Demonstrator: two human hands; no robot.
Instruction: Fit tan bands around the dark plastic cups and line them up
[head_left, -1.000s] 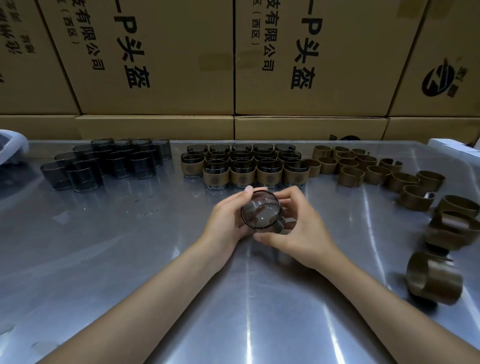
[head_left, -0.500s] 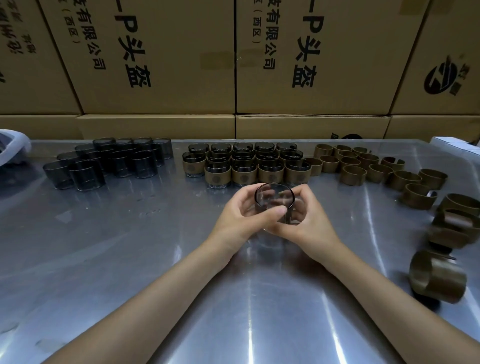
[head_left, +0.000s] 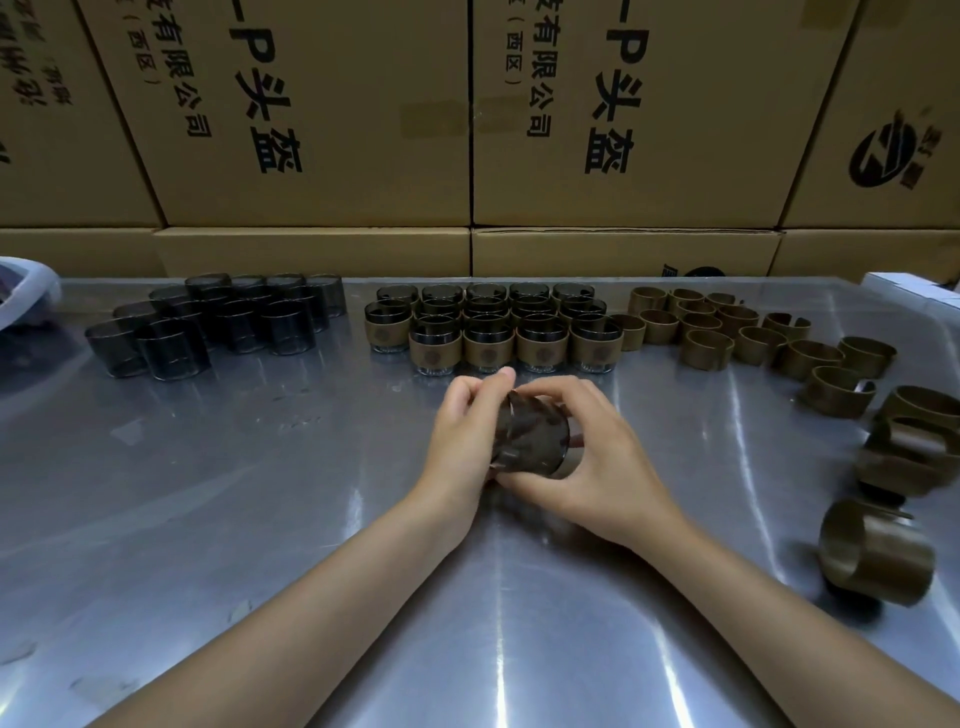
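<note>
Head view: the dark cup (head_left: 530, 441) lies tilted at table centre, axis toward 10 o'clock, between both hands. Left hand (head_left: 462, 436) grips its 9 o'clock side, right hand (head_left: 597, 457) its 3 o'clock; banded cups (head_left: 488, 351) at 12 o'clock.

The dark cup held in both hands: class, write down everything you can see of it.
The dark cup is a short, smoky, see-through cylinder that looks like plastic, with a paler, clearer base at its lower right end. It is tipped on its side, its rim turned up and to the left, lifted just above the steel table in front of the rows of banded cups. The left hand grips its rim end and the right hand cups its base end. No tan band is visible on it.
</note>
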